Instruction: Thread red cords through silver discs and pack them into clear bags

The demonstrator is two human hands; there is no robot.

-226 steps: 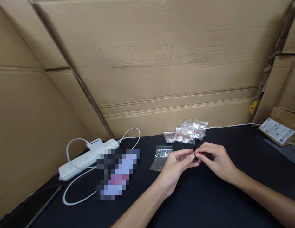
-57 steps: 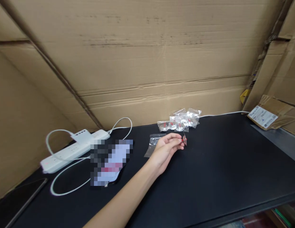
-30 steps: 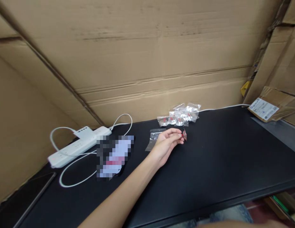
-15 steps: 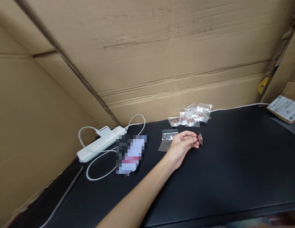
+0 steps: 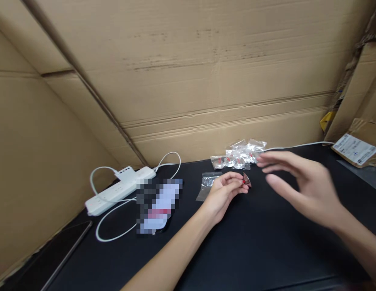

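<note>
My left hand (image 5: 226,192) is closed in a pinch on a small shiny metal disc (image 5: 247,180) with a red bit at its middle. The disc is tilted on edge just above the black table, and my fingers partly cover it. To the right, my right hand (image 5: 303,186) hovers with thumb and fingers apart, slightly blurred and holding nothing. A flat clear plastic bag (image 5: 205,186) lies just left of my left hand. Behind both hands, several clear bags holding similar shiny discs with red bits (image 5: 229,161) lie in a cluster against the cardboard wall.
A white power strip (image 5: 121,190) with looping white cables lies at the left, near a pixelated item (image 5: 160,208). A dark flat device (image 5: 59,254) is at the left edge. A labelled brown package (image 5: 356,147) sits at the far right. Cardboard walls (image 5: 206,81) surround the black table (image 5: 260,250).
My right hand has come into view from the right. My left hand keeps its pinch on the metal disc. The whole view has shifted slightly.
</note>
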